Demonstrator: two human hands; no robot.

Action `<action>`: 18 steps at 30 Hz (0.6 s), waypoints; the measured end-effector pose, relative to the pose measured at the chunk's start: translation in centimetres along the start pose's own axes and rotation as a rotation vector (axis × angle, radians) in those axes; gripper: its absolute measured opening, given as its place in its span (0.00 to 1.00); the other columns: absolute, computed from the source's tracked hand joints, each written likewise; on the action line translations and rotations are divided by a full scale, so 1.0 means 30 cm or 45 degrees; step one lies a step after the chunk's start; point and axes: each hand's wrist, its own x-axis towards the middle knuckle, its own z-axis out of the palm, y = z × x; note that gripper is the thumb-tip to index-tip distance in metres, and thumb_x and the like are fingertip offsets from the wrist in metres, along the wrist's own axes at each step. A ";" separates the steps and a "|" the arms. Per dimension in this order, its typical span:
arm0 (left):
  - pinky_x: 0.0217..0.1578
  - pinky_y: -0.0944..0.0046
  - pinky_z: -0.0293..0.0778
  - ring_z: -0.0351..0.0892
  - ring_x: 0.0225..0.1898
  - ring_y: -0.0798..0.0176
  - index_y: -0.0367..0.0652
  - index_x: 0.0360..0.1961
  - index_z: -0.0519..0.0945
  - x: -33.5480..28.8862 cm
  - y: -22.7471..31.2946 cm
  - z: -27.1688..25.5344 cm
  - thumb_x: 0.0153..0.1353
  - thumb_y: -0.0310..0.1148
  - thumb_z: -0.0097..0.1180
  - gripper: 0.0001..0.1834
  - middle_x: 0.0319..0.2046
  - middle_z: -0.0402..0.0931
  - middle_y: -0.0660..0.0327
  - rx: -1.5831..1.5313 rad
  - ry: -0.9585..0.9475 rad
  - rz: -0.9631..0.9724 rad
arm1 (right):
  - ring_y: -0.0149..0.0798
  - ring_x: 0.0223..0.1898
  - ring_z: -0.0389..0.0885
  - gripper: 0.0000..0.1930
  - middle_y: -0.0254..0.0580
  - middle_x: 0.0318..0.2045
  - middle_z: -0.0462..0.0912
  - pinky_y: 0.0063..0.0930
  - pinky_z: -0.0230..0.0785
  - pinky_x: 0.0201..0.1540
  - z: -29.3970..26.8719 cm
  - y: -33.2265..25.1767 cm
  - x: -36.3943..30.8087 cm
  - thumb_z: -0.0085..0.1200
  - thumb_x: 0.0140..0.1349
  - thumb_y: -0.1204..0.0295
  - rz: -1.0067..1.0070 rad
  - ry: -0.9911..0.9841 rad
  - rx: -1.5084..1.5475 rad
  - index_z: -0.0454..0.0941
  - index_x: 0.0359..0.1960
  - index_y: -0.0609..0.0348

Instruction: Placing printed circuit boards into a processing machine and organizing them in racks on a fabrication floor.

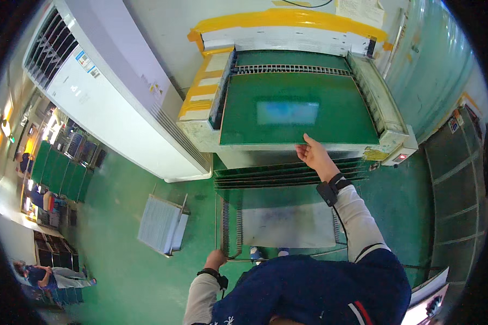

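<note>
gleaming green panel, green floor

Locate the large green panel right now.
In the head view, upper centre, the panel lies on the machine, with your right hand at its near edge.

Hands: 2, left hand and right hand. Wristbands: 2, dark, 1 on left wrist, 1 on right. Shoes: 2, partly hidden. Conveyor machine: 1, with 1 red-lit switch. Green panel on it: 1 in full. Green strip behind: 1, can't tell if it's a separate panel. Wire rack: 1. Dark panels in it: at least 4, edges overlap. Pale sheet: 1. Tall air conditioner: 1. Pale stack on floor: 1. Other people: 1 clear, maybe 2 more, blurred.
</note>
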 end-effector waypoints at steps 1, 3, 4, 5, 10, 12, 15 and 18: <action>0.39 0.52 0.74 0.78 0.37 0.45 0.40 0.33 0.81 -0.015 0.004 -0.005 0.45 0.35 0.56 0.14 0.33 0.78 0.47 -0.044 0.018 -0.002 | 0.37 0.32 0.77 0.16 0.43 0.29 0.78 0.30 0.71 0.35 0.008 -0.001 0.008 0.57 0.57 0.57 -0.001 -0.002 -0.003 0.69 0.34 0.55; 0.39 0.52 0.74 0.78 0.38 0.45 0.40 0.34 0.81 -0.038 0.013 -0.019 0.45 0.35 0.56 0.14 0.34 0.78 0.47 -0.131 0.054 -0.003 | 0.37 0.32 0.77 0.16 0.42 0.29 0.78 0.30 0.71 0.35 0.016 0.003 0.016 0.57 0.57 0.57 -0.006 -0.010 0.011 0.69 0.34 0.56; 0.39 0.53 0.75 0.78 0.38 0.45 0.40 0.34 0.81 -0.033 0.008 -0.015 0.45 0.35 0.56 0.14 0.34 0.78 0.47 -0.122 0.027 -0.028 | 0.37 0.33 0.77 0.16 0.42 0.29 0.78 0.29 0.71 0.36 0.018 0.002 0.020 0.57 0.57 0.57 -0.009 -0.014 0.016 0.70 0.34 0.56; 0.39 0.53 0.75 0.78 0.38 0.45 0.40 0.34 0.81 -0.024 0.005 -0.012 0.45 0.35 0.56 0.14 0.34 0.78 0.47 -0.113 0.001 -0.053 | 0.38 0.33 0.77 0.16 0.42 0.29 0.78 0.29 0.71 0.35 0.021 0.000 0.025 0.56 0.57 0.57 -0.019 -0.019 0.027 0.70 0.34 0.56; 0.39 0.52 0.75 0.78 0.38 0.46 0.40 0.33 0.81 -0.007 -0.006 0.009 0.45 0.35 0.57 0.14 0.34 0.78 0.47 -0.044 -0.003 -0.070 | 0.38 0.33 0.77 0.16 0.44 0.31 0.77 0.30 0.71 0.35 0.038 -0.005 0.031 0.56 0.58 0.57 -0.046 -0.014 0.043 0.69 0.34 0.56; 0.39 0.52 0.75 0.78 0.38 0.46 0.40 0.33 0.81 -0.010 0.008 -0.001 0.45 0.36 0.57 0.14 0.34 0.78 0.47 -0.019 -0.024 -0.064 | 0.38 0.32 0.77 0.16 0.44 0.30 0.77 0.29 0.71 0.34 0.027 -0.005 0.036 0.56 0.58 0.57 -0.045 -0.012 0.066 0.69 0.35 0.57; 0.39 0.52 0.75 0.78 0.39 0.47 0.40 0.33 0.81 0.004 -0.012 0.018 0.44 0.36 0.58 0.15 0.34 0.78 0.47 -0.016 -0.030 -0.072 | 0.38 0.32 0.77 0.17 0.44 0.30 0.77 0.29 0.71 0.34 0.019 -0.007 0.049 0.55 0.58 0.57 -0.044 -0.004 0.044 0.70 0.35 0.58; 0.39 0.52 0.75 0.78 0.39 0.46 0.39 0.33 0.81 0.013 0.005 0.003 0.44 0.36 0.58 0.15 0.34 0.78 0.47 -0.041 -0.066 -0.050 | 0.37 0.31 0.77 0.17 0.43 0.30 0.77 0.29 0.71 0.33 -0.003 -0.020 0.042 0.55 0.58 0.56 -0.051 0.035 0.009 0.71 0.35 0.58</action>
